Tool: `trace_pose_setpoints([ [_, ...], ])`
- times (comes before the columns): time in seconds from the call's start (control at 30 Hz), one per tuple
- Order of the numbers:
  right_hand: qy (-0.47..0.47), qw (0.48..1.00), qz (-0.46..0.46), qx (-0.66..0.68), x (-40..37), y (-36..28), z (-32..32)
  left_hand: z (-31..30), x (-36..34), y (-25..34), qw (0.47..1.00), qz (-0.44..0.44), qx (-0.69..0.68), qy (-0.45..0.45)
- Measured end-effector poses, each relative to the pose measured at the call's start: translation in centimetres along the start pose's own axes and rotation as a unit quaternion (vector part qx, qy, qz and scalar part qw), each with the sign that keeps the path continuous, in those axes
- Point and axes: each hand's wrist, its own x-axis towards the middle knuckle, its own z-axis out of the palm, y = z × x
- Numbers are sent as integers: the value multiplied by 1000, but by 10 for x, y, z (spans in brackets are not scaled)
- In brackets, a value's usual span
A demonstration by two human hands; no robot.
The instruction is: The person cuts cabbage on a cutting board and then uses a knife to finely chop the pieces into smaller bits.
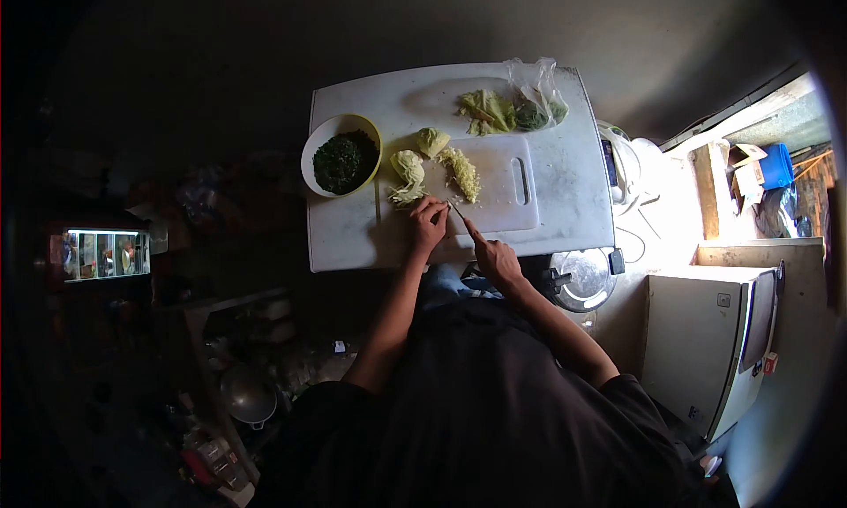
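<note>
**Cabbage on the board, knife in hand**

Cabbage (408,177) lies in pieces on the white cutting board (520,199) on the table (573,155). The right hand (496,259), elbow bent, is closed round a knife (458,213). The left hand (428,221) reaches forward with curled fingers at the cabbage's near edge. Whether it grips anything cannot be told.

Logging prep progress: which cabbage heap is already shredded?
The long pale shredded cabbage pile on the white cutting board, just beyond the small knife in the right hand; the others are intact leafy chunks.
</note>
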Motion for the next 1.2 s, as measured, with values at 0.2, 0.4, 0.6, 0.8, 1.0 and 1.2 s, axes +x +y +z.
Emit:
trace_pose_setpoints([
  [0.2,-16,1000,8,8,-2,-2,0,1,-2,-2,1000,0,-3,-10],
  [0.4,-4,1000,0,-8,-2,-6,1,1,-1,2,1000,-11,-7,-13],
  [0.6,-38,999,29,-15,3,-10,6,-1,0,8,1000,-11,-10,-14],
  [0.8,29,999,-8,22,19,4,30,0,2,4,1000,7,16,-8],
  [1.0,-11,1000,15,17,0,6,13,1,0,7,1000,-6,2,-17],
  [1.2,-14,1000,18,10,0,1,11,-2,0,5,1000,10,-9,-12],
])
